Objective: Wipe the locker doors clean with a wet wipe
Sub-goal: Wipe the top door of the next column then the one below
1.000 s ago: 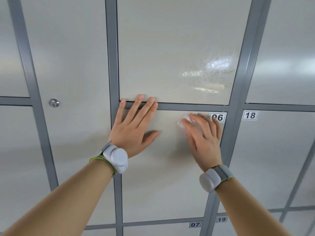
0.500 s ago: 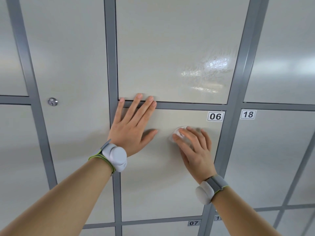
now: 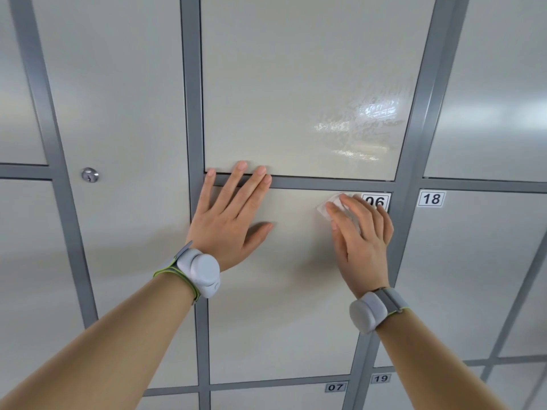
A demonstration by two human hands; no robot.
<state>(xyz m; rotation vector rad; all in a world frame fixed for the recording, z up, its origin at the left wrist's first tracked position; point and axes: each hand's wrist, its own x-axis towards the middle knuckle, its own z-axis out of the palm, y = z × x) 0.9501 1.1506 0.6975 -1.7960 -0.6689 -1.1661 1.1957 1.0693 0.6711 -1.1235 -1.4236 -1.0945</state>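
My right hand (image 3: pixel 362 244), fingers straight, presses a crumpled white wet wipe (image 3: pixel 327 205), pointing up-left, beside the 06 label (image 3: pixel 378 200). My left hand (image 3: pixel 231 223) lies flat, fingers straight.

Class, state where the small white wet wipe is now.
In the head view the white wet wipe sits right of centre, pressed under the right hand against the top of the cream locker door, just left of the black-and-white 06 label.
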